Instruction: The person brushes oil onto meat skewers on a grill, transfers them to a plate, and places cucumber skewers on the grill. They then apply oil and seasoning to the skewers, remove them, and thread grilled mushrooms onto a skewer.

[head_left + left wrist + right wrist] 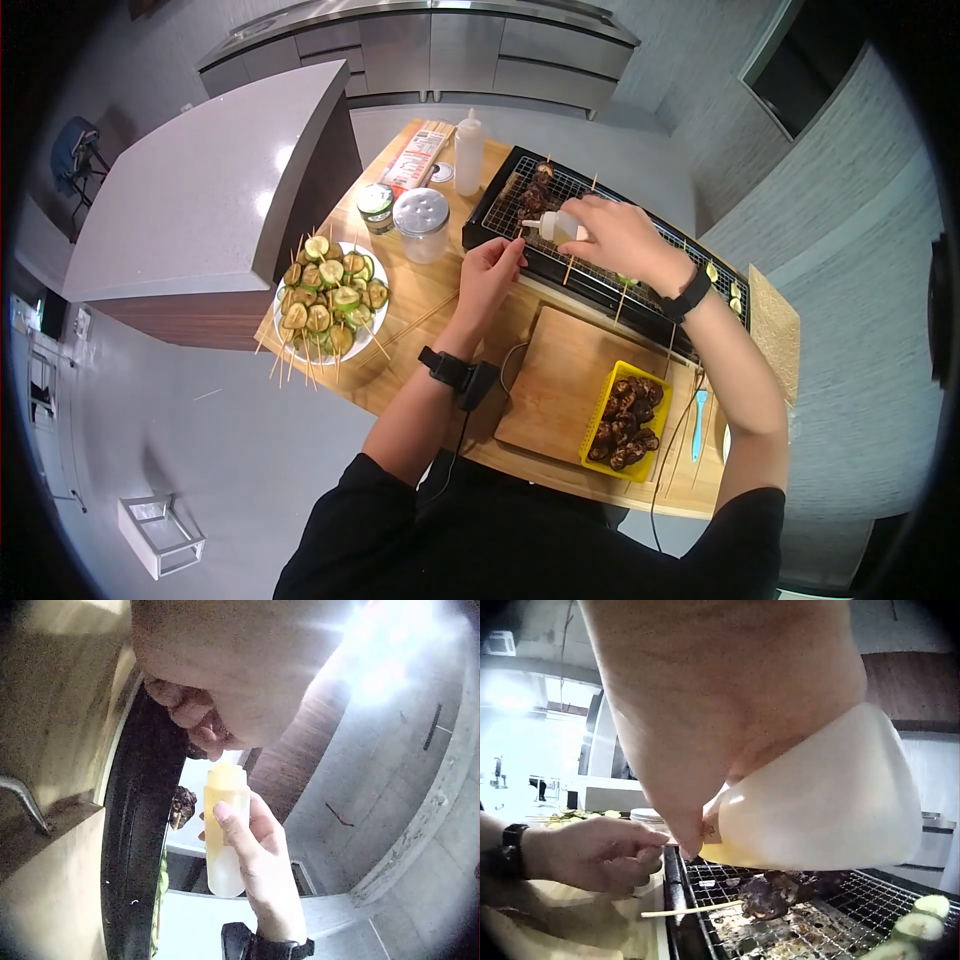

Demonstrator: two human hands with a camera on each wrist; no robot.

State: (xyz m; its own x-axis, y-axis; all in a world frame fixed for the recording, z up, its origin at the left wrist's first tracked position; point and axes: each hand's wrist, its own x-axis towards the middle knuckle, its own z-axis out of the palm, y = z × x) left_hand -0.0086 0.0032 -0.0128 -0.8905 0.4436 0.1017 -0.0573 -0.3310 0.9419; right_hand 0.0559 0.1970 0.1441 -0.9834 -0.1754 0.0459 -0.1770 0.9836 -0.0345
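Squeeze bottle (825,802), yellow liquid inside: tilted, gripped in your right hand (622,240), nozzle over the left end of the grill (595,292), along the counter's (410,290) far-right edge. Skewer (521,233): front end apparently pinched in your left hand (490,280), beside the nozzle. Plate (384,312) of sliced-vegetable skewers: counter's left corner. Yellow basket (598,414), dark pieces inside: near edge, by the cutting board (550,380). Risks, judged: too hard a squeeze might flood the food; drips through hot mesh could flare; fingers at the rim could burn.
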